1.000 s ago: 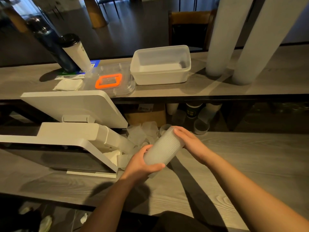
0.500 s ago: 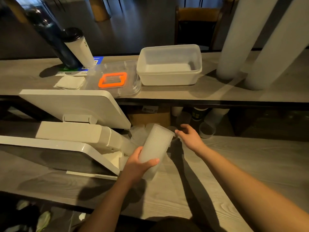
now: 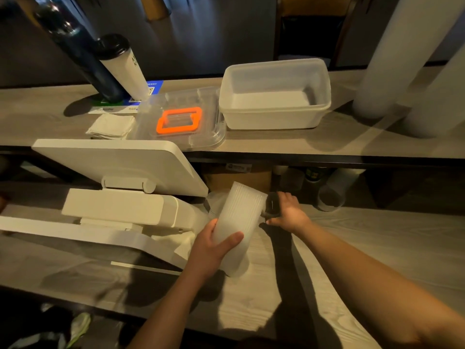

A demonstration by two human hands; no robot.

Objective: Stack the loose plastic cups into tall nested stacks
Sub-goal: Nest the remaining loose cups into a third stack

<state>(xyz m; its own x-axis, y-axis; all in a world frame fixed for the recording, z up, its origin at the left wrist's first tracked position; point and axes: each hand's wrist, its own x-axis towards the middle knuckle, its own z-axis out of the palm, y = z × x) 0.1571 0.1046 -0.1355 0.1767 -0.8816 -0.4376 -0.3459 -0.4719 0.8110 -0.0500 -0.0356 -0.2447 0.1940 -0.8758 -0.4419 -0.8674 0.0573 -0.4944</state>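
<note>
Hands (image 3: pixel 249 230) split: left holds stack (image 3: pixel 237 222), right grasps cup (image 3: pixel 271 206).
Stack's open end tilts toward 1 o'clock, cup just beside it, right hand (image 3: pixel 289 212) nearer.

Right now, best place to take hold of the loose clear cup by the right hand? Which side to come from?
Grip the loose clear plastic cup around its side wall near the rim, coming from the right and above, as the right hand does. The frosted nested cup stack in the left hand blocks its left side, and the shelf overhang crowds the far side.
</note>
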